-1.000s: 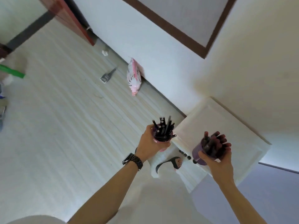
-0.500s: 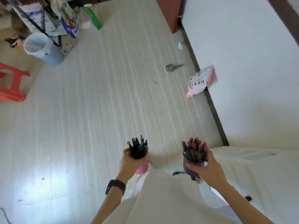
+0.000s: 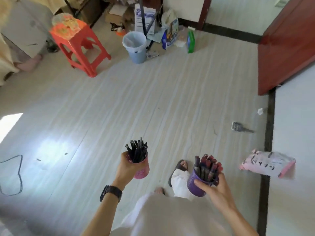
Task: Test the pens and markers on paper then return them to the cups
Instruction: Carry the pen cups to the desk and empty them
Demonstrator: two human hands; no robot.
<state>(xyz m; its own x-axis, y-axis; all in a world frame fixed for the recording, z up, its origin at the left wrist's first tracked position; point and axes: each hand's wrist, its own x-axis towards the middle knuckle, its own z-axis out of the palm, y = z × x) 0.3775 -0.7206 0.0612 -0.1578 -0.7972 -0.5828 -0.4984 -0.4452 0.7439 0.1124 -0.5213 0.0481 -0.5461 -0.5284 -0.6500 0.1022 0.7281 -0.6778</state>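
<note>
pink mesh plastic cup [image 3: 141, 169], black pens [image 3: 137, 150] | purple mesh plastic cup [image 3: 196, 184], dark red markers [image 3: 208, 166] | orange plastic stool [image 3: 80, 46] far left

No wording reads clearly: black marks, some like plus and minus signs, cross the pink packet [image 3: 267, 165] lying on the floor [image 3: 119, 108] by the wall, while print on the white carton [image 3: 144, 19] and the blue bag [image 3: 169, 37] is too blurred.

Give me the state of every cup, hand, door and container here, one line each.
Pink cup: full of pens, gripped by left hand.
Purple cup: full of markers, gripped by right hand.
Door: open.
Stool: upright.
Bin: upright, lined.
</note>
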